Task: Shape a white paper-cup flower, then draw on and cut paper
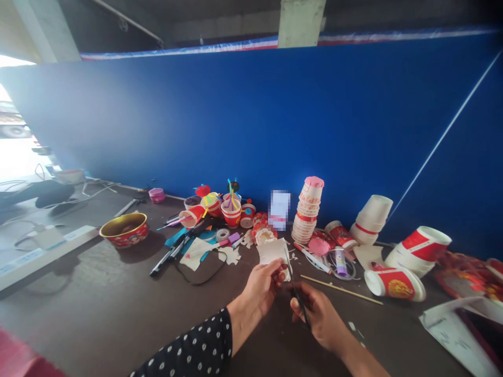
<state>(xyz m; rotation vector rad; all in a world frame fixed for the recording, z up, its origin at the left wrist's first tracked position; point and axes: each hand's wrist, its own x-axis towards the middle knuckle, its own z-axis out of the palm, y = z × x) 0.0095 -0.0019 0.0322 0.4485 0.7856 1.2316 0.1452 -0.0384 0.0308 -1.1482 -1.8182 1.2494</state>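
Scissors [302, 307], one pair, sit in your right hand [320, 317], its fingers wrapped round the dark handles and partly hiding them. Your left hand [259, 285] pinches one piece of white paper [271, 251] between its fingers, near the middle of the tabletop [118, 309]; the blades overlap its right edge, though you cannot tell whether they bite. One wooden stick [341, 289] lies to the right, one gold-lined bowl [124, 233] left. Farther off, one tall cup stack [306, 215] nests too tightly to count, and one pale rectangle [279, 207] is blurred beyond reading.
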